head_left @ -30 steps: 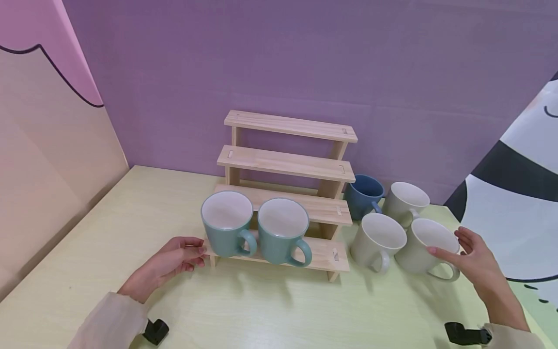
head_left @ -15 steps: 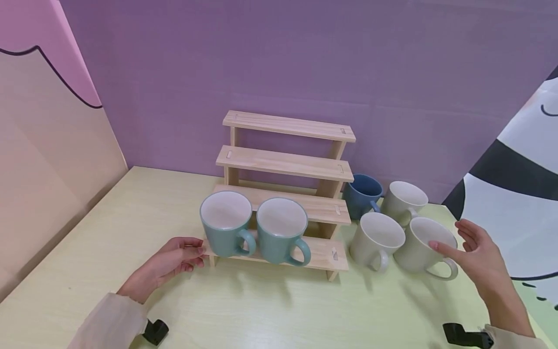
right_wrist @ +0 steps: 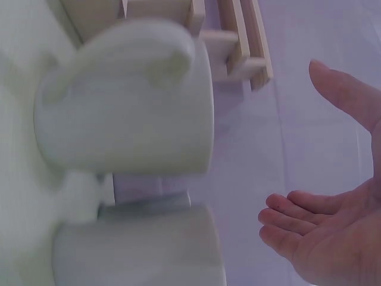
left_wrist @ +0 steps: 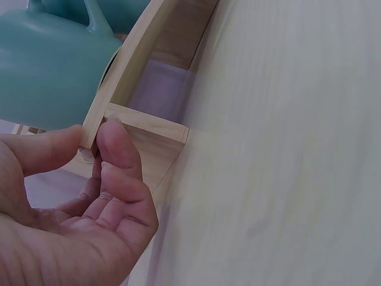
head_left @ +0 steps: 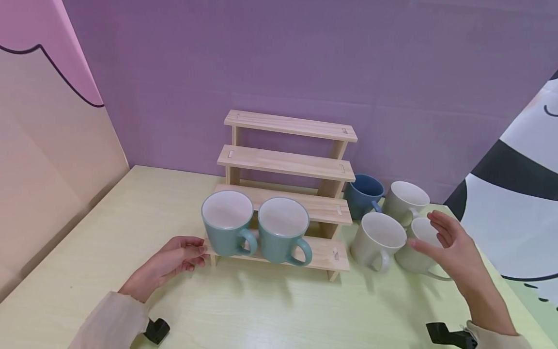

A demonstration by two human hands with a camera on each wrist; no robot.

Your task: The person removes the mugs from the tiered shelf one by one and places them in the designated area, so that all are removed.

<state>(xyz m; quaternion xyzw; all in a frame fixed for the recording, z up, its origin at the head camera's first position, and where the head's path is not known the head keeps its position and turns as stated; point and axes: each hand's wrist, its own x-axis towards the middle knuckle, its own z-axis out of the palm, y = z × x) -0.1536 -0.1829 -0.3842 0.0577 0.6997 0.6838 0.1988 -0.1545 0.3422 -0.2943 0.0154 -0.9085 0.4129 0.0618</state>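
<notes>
My left hand (head_left: 174, 259) pinches the left end of the lowest step of a wooden tiered shelf (head_left: 285, 162). In the left wrist view its thumb lies on the board's top and the curled fingers (left_wrist: 119, 146) are underneath. Two teal mugs with white insides, a left one (head_left: 220, 237) and a right one (head_left: 279, 247), stand on that step, handles toward the right front. My right hand (head_left: 455, 254) holds nothing, thumb and fingers spread. It overlaps the front right white mug (head_left: 411, 257) in the head view; the right wrist view shows a gap between hand and mugs.
Right of the shelf stand a front left white mug (head_left: 370, 249), a back white mug (head_left: 397, 206) and a blue mug (head_left: 359, 201), close together on the pale wooden table (head_left: 305, 315). A purple backdrop (head_left: 305, 58) rises right behind the shelf.
My right hand has come off the side of the front right white mug and moved left and up over it. The left hand, the shelf and the mugs stay in place.
</notes>
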